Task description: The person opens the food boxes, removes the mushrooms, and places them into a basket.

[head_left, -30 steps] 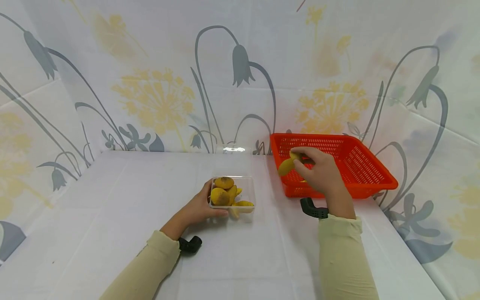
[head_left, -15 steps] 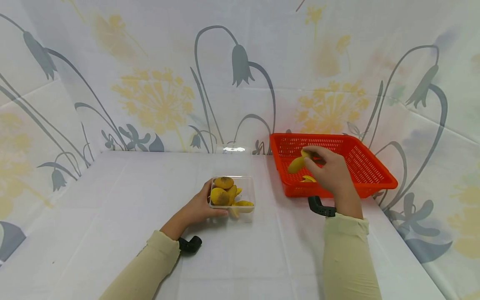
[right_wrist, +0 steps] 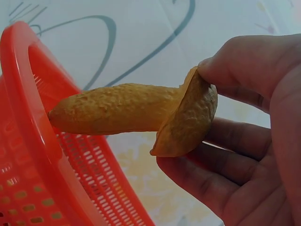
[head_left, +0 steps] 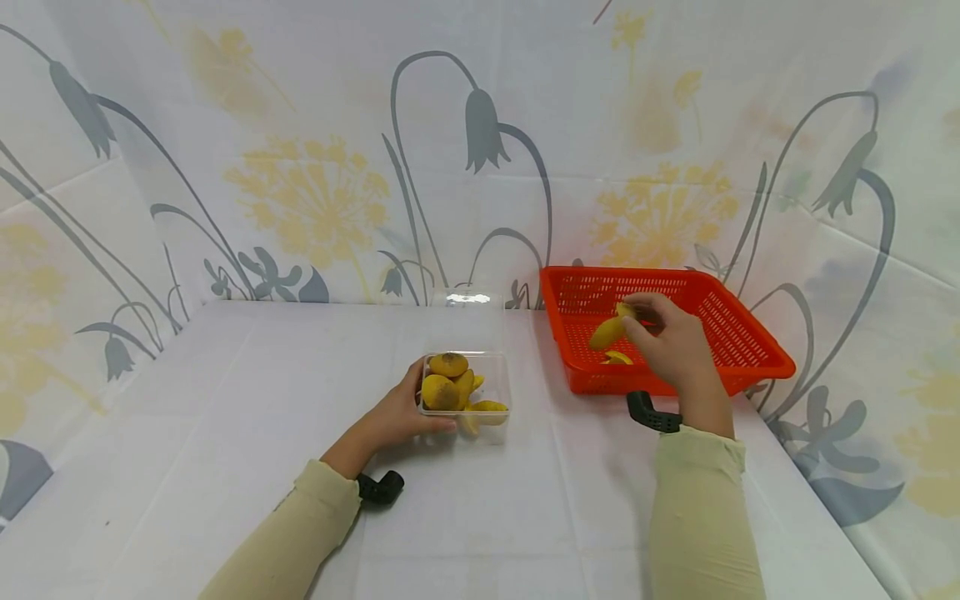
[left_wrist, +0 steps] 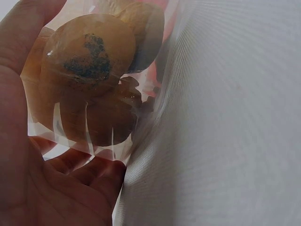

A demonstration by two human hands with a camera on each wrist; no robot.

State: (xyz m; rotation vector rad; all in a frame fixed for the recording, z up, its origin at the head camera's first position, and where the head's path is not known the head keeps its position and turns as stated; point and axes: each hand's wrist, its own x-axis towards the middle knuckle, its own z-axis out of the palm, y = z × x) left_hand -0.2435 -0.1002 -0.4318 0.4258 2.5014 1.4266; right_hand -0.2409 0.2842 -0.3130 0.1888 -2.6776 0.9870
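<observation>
My right hand point(head_left: 678, 350) holds a yellow mushroom point(head_left: 607, 333) above the left part of a red plastic basket point(head_left: 738, 333). In the right wrist view, thumb and fingers pinch the mushroom's cap point(right_wrist: 190, 120), while its thick stem point(right_wrist: 113, 109) points toward the basket rim point(right_wrist: 21, 94). My left hand point(head_left: 401, 417) grips the left side of a clear plastic box point(head_left: 497, 375) on the table. Several yellow mushrooms point(head_left: 441, 392) lie inside it. Up close in the left wrist view, a cap with a dark patch point(left_wrist: 91, 59) shows through the box wall.
A few yellow pieces point(head_left: 618, 357) lie in the basket near its front left corner. Behind the box stands its clear raised lid point(head_left: 465, 321), hard to make out. The white tablecloth point(head_left: 240, 400) meets a flower-printed cloth backdrop point(head_left: 322, 217).
My right hand has moved right, carrying the mushroom further over the basket, and the yellow pieces in the basket now show. The left hand and the box have stayed in place.
</observation>
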